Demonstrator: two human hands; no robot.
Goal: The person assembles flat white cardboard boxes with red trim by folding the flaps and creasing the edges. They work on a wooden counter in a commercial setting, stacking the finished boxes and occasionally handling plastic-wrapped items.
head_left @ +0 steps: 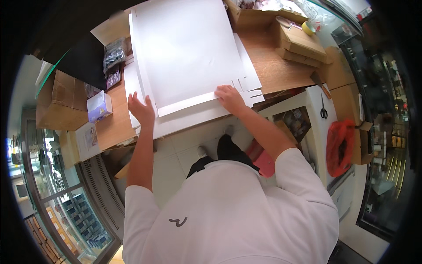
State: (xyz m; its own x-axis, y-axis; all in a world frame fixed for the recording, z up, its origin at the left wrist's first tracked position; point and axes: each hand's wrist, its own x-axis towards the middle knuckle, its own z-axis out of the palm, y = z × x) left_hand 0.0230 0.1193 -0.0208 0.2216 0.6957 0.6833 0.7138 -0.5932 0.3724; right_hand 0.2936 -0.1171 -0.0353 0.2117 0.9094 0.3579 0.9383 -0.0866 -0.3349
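A large white cardboard sheet (189, 53) with narrow flaps along its edges and slots at its near right corner lies on the wooden table. More white card (189, 122) shows beneath it along the near side. My left hand (143, 110) is at the sheet's near left corner, fingers apart and thumb raised, with nothing in its grasp. My right hand (231, 99) has its fingers curled over the near edge flap, close to the slotted corner. Its fingertips are partly hidden.
Left on the table are plastic-wrapped packets (115, 55), a purple-and-white tissue box (100, 107) and a brown carton (63, 101). At right sit flat brown boxes (301, 44) with yellow tape (308, 28), black-handled scissors (323, 113) and a red plastic bag (340, 149).
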